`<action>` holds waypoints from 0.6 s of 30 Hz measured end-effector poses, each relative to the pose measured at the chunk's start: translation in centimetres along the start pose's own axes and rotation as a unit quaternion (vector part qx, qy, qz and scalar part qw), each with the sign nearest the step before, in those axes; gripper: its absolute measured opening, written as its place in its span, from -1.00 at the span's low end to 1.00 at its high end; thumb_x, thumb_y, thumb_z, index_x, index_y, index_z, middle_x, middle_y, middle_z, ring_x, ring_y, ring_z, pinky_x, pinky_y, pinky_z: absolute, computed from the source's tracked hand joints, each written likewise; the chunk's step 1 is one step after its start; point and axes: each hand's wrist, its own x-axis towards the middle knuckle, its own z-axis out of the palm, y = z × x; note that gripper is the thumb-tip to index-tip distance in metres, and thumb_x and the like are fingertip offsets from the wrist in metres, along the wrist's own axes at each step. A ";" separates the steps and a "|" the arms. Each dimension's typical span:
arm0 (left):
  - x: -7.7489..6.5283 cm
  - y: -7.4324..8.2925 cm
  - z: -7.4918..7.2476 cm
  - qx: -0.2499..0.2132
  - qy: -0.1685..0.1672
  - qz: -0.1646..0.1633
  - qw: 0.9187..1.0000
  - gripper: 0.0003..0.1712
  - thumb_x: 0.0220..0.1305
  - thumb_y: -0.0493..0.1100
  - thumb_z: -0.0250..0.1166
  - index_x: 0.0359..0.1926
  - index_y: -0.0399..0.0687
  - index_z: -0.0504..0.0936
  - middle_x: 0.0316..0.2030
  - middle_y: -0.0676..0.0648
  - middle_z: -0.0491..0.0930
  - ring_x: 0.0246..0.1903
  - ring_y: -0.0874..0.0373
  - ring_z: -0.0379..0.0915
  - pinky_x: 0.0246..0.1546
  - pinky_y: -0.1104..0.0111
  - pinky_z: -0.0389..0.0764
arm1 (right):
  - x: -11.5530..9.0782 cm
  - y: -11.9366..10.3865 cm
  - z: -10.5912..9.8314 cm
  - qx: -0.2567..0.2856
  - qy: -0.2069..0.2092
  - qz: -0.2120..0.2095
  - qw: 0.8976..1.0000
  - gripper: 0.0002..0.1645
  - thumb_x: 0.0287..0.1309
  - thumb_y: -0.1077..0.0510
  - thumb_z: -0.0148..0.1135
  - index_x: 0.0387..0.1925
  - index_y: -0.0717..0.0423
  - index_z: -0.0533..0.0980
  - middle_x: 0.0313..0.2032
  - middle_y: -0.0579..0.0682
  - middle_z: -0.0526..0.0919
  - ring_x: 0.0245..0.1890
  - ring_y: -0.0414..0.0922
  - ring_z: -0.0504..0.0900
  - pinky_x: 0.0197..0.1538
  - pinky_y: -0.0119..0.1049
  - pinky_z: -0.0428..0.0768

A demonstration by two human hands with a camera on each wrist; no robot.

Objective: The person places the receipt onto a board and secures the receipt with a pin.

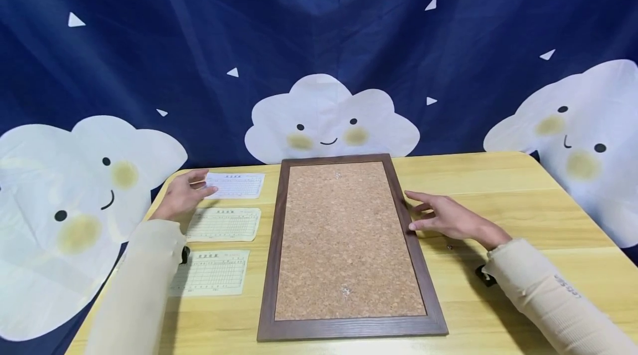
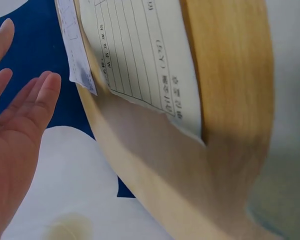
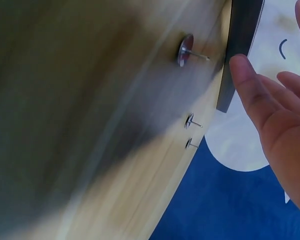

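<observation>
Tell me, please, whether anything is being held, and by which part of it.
Nothing is held: the left hand is only near the farthest paper slip, the right hand only beside the corkboard frame.

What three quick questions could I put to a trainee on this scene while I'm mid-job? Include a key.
1. Count: how many thumbtacks show on the table in the right wrist view?
2. True or false: the paper slips lie on top of the framed corkboard.
3. Multiple choice: in the head view, which slip is the left hand at?
A) the one nearest the camera
B) the middle one
C) the one farthest from the camera

Key:
1. Three.
2. False; they lie on the table, left of the board in the head view.
3. C.
</observation>
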 end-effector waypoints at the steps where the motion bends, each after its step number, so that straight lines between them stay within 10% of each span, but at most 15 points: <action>1: 0.1 -0.1 0.0 -0.001 0.002 -0.001 1.000 -0.23 0.38 -0.11 0.32 0.44 -0.36 0.24 0.36 -0.42 0.26 0.31 -0.34 0.25 0.21 -0.09 0.41 | 0.0 0.0 0.0 0.000 -0.002 0.001 1.000 -0.04 0.21 0.07 0.42 0.44 0.42 0.16 0.29 0.40 0.39 0.16 0.28 0.53 0.01 -0.08 0.63; 18: 0.7 -1.5 0.5 -0.012 0.030 -0.048 0.998 -0.34 0.34 -0.24 0.33 0.37 -0.40 0.34 0.26 -0.41 0.41 0.23 -0.29 0.37 0.23 -0.02 0.39 | 0.5 0.3 0.6 0.011 -0.025 -0.015 1.000 -0.14 0.17 0.24 0.43 0.41 0.37 0.24 0.32 0.40 0.35 0.14 0.27 0.55 0.07 0.04 0.59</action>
